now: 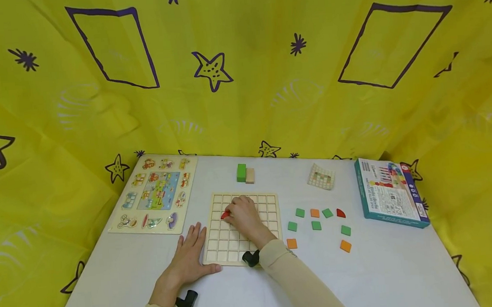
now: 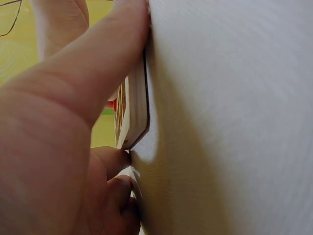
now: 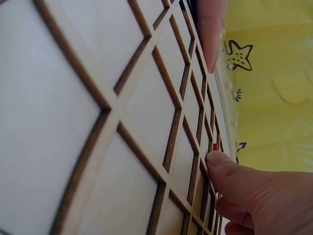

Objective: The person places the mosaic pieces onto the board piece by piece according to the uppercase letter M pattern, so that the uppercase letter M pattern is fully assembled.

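A square wooden grid board [image 1: 224,245] with many shallow cells lies in the middle of the table. My right hand [image 1: 244,216] is over its upper left part and pinches a small red piece [image 1: 225,215] between thumb and fingers. In the right wrist view a bit of the red piece [image 3: 215,146] shows beyond the thumb, close over the cells. My left hand [image 1: 190,258] lies spread at the board's lower left corner, fingers along the left edge and thumb along the near edge. The left wrist view shows that corner between thumb and fingers.
Right of the board lie several green tiles [image 1: 316,225], orange tiles [image 1: 345,246] and a red quarter-round piece [image 1: 340,213]. Behind stand a green block [image 1: 241,173], a plain wooden block [image 1: 250,176] and a pattern card [image 1: 321,176]. A picture puzzle [image 1: 122,221] is left, a box [image 1: 392,193] right.
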A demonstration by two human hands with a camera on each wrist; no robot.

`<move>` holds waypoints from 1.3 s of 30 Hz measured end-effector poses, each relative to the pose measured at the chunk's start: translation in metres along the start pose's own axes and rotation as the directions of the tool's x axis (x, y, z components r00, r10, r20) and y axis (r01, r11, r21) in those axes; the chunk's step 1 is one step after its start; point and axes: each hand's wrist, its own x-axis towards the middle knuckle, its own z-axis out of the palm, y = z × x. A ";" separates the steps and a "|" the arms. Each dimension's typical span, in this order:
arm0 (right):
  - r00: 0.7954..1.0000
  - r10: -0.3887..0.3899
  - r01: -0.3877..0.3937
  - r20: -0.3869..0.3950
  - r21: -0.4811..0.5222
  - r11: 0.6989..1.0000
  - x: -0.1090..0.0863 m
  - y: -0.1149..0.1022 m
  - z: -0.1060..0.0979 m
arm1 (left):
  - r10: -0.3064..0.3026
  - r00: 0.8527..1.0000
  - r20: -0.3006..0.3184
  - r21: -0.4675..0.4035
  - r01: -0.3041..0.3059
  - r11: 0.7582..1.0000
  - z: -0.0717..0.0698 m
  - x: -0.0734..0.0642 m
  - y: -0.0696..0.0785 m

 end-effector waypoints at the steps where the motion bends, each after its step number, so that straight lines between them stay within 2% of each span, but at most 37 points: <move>1: 1.000 0.000 0.000 -0.002 0.000 1.000 0.000 0.000 0.000 | 0.000 1.000 -0.001 0.000 0.000 1.000 0.000 0.000 0.000; 11: 1.000 -0.006 0.006 0.004 -0.005 1.000 -0.002 0.002 0.001 | 0.003 1.000 -0.007 0.007 -0.003 1.000 0.001 0.000 0.002; 19: 0.999 -0.027 0.029 -0.032 0.066 0.997 -0.012 0.008 -0.010 | -0.002 1.000 -0.009 -0.003 0.002 1.000 0.001 -0.001 0.002; 30: 0.998 0.005 0.004 -0.056 0.162 0.987 -0.030 0.035 -0.025 | -0.014 1.000 0.005 -0.019 0.014 1.000 -0.001 -0.001 0.000; 39: 0.993 0.082 -0.062 -0.087 0.207 0.976 -0.050 0.068 -0.041 | -0.008 1.000 0.007 -0.025 0.008 1.000 -0.001 0.000 0.000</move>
